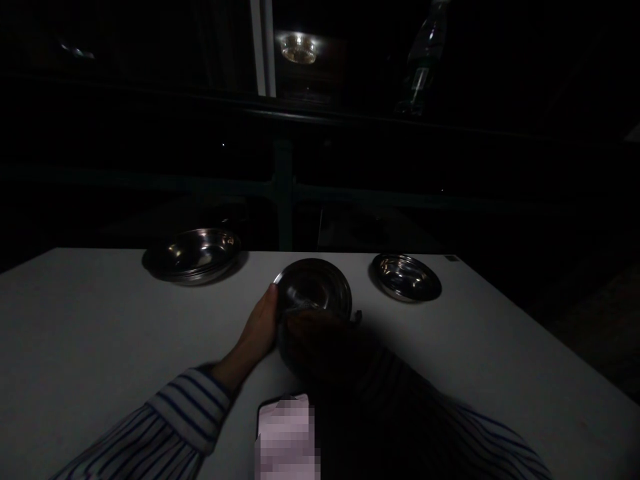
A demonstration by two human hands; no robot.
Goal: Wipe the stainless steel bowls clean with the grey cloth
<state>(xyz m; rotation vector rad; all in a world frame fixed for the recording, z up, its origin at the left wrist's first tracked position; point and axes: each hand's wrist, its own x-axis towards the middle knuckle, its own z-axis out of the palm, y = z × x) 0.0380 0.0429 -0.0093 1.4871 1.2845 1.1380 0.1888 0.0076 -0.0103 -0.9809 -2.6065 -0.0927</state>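
The scene is very dark. My left hand [259,325] grips the left rim of a steel bowl [315,283] that is tilted up on the white table [100,333]. My right hand [320,333] is a dark shape in shadow at the bowl's near side, pressing what looks like a cloth against it; its fingers do not show clearly. Both sleeves are striped.
A stack of steel bowls [193,255] sits at the table's far left. A single steel bowl [406,276] lies at the far right. A phone [286,437] lies near the table's front edge. Behind the table runs a dark railing [283,193].
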